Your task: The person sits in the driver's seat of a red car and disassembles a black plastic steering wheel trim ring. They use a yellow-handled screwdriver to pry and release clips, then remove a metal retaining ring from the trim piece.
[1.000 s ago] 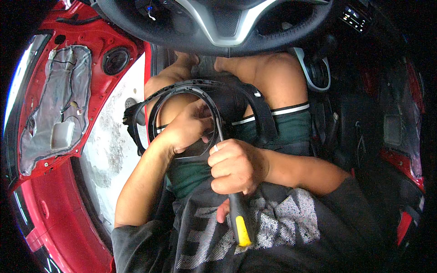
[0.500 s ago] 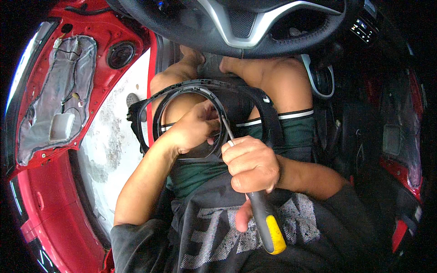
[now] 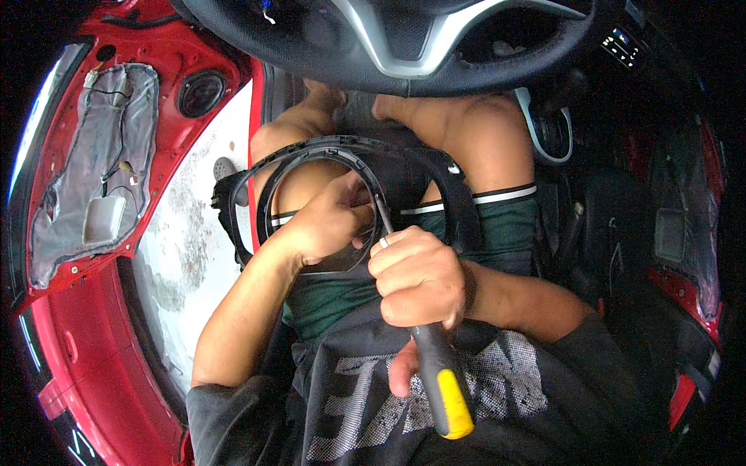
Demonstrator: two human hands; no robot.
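On my lap lies a black plastic trim frame [image 3: 464,203] with a wide curved outer edge and a round inner ring [image 3: 272,186]. My left hand [image 3: 330,221] reaches across the ring's opening, its fingers curled against the ring's right side; the fingertips are partly hidden. Gripped in my right hand [image 3: 417,276] is a screwdriver [image 3: 453,400] with a black and yellow handle pointing toward my body. Its thin metal shaft slants up and left, and the tip meets the ring's right rim near my left fingers.
A steering wheel [image 3: 420,74] with silver trim spans the space ahead. To the left, an open red car door [image 3: 54,299] shows its bare inner panel and a round speaker [image 3: 202,93]. A gear lever surround [image 3: 563,140] stands right of my knee. A grey shoe [image 3: 225,171] lies outside.
My right hand and the screwdriver have shifted slightly left, with the handle more upright. The trim frame has turned a little, and its left end has moved left. My left hand stays nearly in place.
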